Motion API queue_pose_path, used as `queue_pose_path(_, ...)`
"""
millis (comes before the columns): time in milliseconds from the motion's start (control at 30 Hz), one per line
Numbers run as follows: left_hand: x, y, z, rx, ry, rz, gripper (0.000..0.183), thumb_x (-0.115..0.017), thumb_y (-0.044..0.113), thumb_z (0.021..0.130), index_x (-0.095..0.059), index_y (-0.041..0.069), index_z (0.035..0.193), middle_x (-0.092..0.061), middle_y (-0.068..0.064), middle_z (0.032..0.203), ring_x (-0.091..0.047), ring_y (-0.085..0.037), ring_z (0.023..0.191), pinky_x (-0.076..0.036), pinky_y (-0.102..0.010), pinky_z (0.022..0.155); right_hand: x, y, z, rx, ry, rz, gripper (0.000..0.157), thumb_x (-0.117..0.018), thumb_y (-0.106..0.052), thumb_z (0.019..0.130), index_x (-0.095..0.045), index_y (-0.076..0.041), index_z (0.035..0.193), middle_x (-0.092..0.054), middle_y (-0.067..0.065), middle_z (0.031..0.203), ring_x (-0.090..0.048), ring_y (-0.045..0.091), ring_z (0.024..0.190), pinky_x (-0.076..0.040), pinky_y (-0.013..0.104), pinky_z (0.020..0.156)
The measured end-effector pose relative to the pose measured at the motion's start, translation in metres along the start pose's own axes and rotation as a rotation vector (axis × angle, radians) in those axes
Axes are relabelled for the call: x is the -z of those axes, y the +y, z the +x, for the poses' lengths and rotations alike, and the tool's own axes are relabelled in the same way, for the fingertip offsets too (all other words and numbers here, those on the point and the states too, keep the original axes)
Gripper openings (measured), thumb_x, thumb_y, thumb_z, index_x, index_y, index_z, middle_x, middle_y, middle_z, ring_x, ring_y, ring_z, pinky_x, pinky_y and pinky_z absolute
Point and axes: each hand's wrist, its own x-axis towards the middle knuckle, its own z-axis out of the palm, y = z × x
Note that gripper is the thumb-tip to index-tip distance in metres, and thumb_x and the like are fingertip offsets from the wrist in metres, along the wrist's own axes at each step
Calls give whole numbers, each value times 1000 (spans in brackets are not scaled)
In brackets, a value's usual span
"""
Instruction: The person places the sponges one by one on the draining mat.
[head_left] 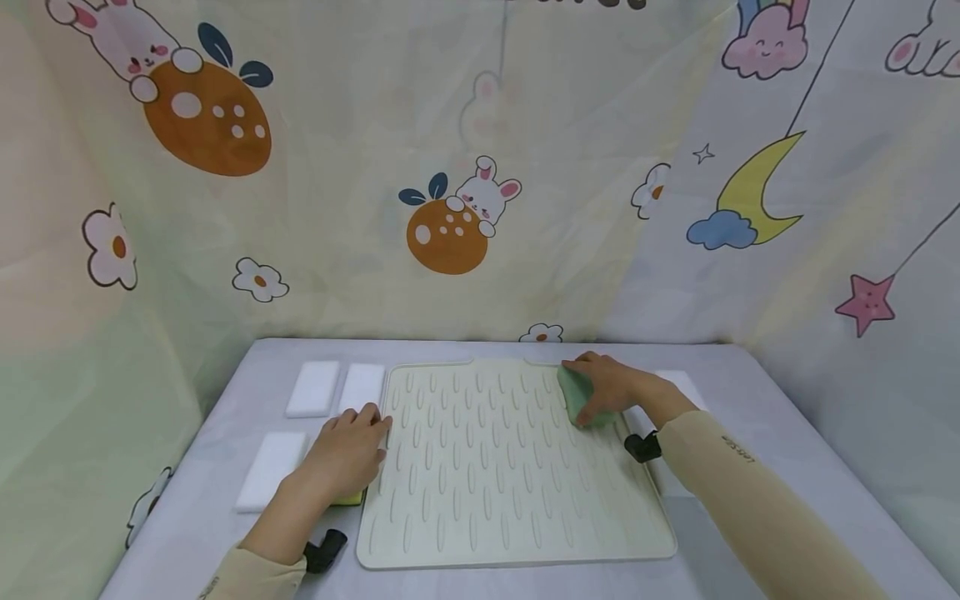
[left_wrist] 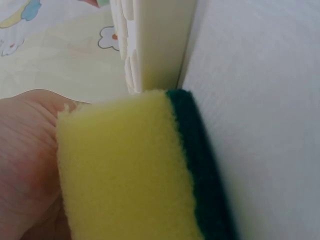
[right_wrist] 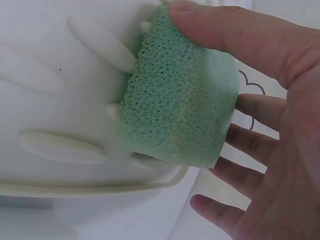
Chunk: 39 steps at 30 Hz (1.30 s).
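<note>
My right hand [head_left: 611,387] grips a pale green porous sponge [right_wrist: 170,90] at the upper right corner of a cream ridged mat [head_left: 487,467]. In the right wrist view, the thumb lies over one end and the fingers meet the opposite side; the sponge touches the ridges. My left hand [head_left: 347,450] rests at the mat's left edge, its fingertips against the rim. Beneath its palm lies a yellow sponge [left_wrist: 125,170] with a dark green scouring layer [left_wrist: 195,160] facing the white tabletop. The sponge hides the left fingers in the left wrist view.
White rectangular pads lie left of the mat: one upper left [head_left: 312,389], one beside it [head_left: 362,386], one lower [head_left: 272,471]. Another white pad [head_left: 678,385] sits behind the right wrist. A cartoon-print cloth [head_left: 337,192] hangs behind the table.
</note>
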Motion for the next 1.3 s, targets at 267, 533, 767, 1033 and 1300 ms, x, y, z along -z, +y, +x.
queue_pose_path(267, 2, 1, -2, -3, 9, -1, 48, -70, 20, 97, -62, 2, 142, -57, -12, 130, -54, -33, 112, -47, -57, 100, 0, -2, -7, 1, -1, 14, 111, -92, -40, 76, -30, -11, 164, -28, 21, 165, -28, 46, 152, -35, 67, 116)
queue_pose_path(533, -1, 1, -3, -8, 24, 13, 48, -71, 20, 97, -63, 2, 141, -57, -12, 129, -55, -33, 112, -48, -56, 99, 3, -4, -15, 8, 15, 1, 113, -92, -39, 76, -28, -12, 165, -26, 20, 167, -27, 45, 152, -35, 67, 116)
queue_pose_path(767, -1, 1, -5, -12, 30, 14, 48, -71, 21, 96, -63, 2, 140, -58, -11, 127, -55, -32, 110, -48, -56, 98, 11, -6, -27, 19, 36, -31, 115, -93, -39, 75, -28, -10, 164, -25, 21, 167, -25, 49, 152, -37, 70, 113)
queue_pose_path(1033, -5, -1, -6, -13, 38, 14, 48, -71, 20, 96, -63, 2, 140, -57, -10, 126, -54, -31, 108, -48, -55, 96, 11, 0, -44, -1, 34, -1, 110, -91, -36, 78, -28, -13, 165, -24, 22, 168, -24, 49, 152, -39, 69, 112)
queue_pose_path(1300, -1, 0, -4, -15, 31, 14, 48, -70, 20, 97, -62, 2, 141, -57, -12, 127, -54, -32, 110, -48, -56, 98, 12, 9, -68, 11, 38, 2, 106, -90, -32, 80, -29, -13, 165, -25, 24, 167, -26, 51, 151, -41, 71, 108)
